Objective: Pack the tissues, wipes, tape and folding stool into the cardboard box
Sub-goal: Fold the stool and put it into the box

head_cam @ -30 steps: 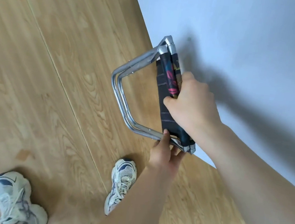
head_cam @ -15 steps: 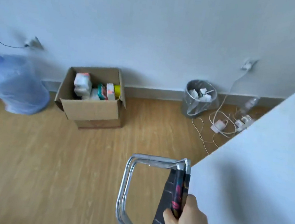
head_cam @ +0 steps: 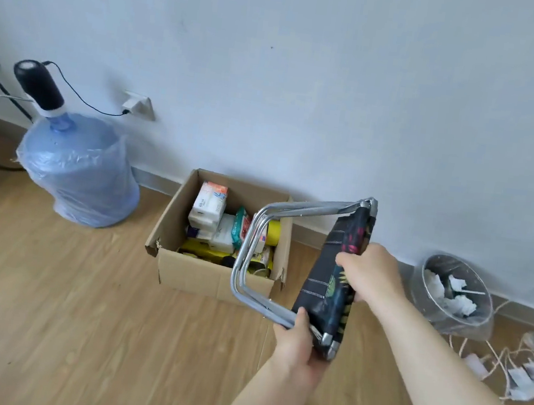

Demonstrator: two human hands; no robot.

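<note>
While both hands grip it, the folded stool (head_cam: 330, 277) hangs in the air just right of the box (head_cam: 212, 278): right hand (head_cam: 368, 272) wraps the fabric seat, left hand (head_cam: 297, 344) clamps the lower frame corner.

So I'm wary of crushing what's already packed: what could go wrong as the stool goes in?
The cardboard box already looks full, so the folding stool, held in the left hand and right hand, may not fit flat. Its metal frame could dent the tissue packs or snag a flap.
</note>
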